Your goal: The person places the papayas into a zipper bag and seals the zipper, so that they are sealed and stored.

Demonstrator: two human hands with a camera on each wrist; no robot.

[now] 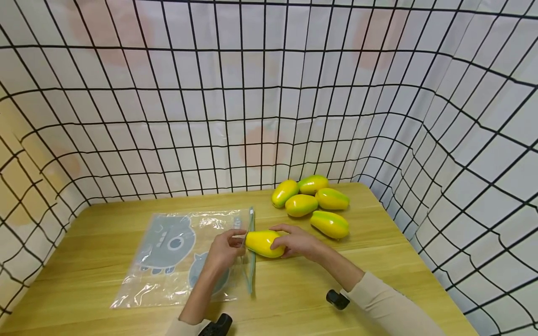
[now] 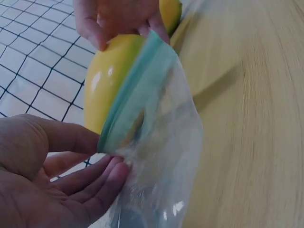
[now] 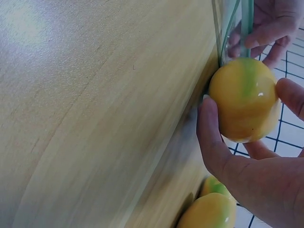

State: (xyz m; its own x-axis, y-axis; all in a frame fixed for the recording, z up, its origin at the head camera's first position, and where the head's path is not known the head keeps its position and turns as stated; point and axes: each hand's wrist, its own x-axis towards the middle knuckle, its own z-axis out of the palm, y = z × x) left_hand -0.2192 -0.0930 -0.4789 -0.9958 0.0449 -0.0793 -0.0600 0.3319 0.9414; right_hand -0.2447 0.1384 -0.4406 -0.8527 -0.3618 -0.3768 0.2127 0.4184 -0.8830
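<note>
A clear zip bag (image 1: 168, 242) with blue-grey cartoon prints and a green zip strip lies flat, its mouth end raised toward the right. My left hand (image 1: 224, 252) pinches the edge of the mouth, thumb and fingers at the green strip (image 2: 128, 90). A glossy yellow papaya (image 1: 262, 243), streaked with green, lies in my right hand (image 1: 296, 241), whose thumb and fingers grip its rounded end. The papaya's narrower end is right at the bag's mouth; in the left wrist view the strip overlaps part of the fruit.
Several more papayas (image 1: 301, 205) lie grouped at the back right of the wooden table (image 1: 357, 289), the nearest papaya (image 1: 329, 225) just beyond my right hand. A black wire grid (image 1: 252, 107) backed by pale cloth stands round the table's back and sides.
</note>
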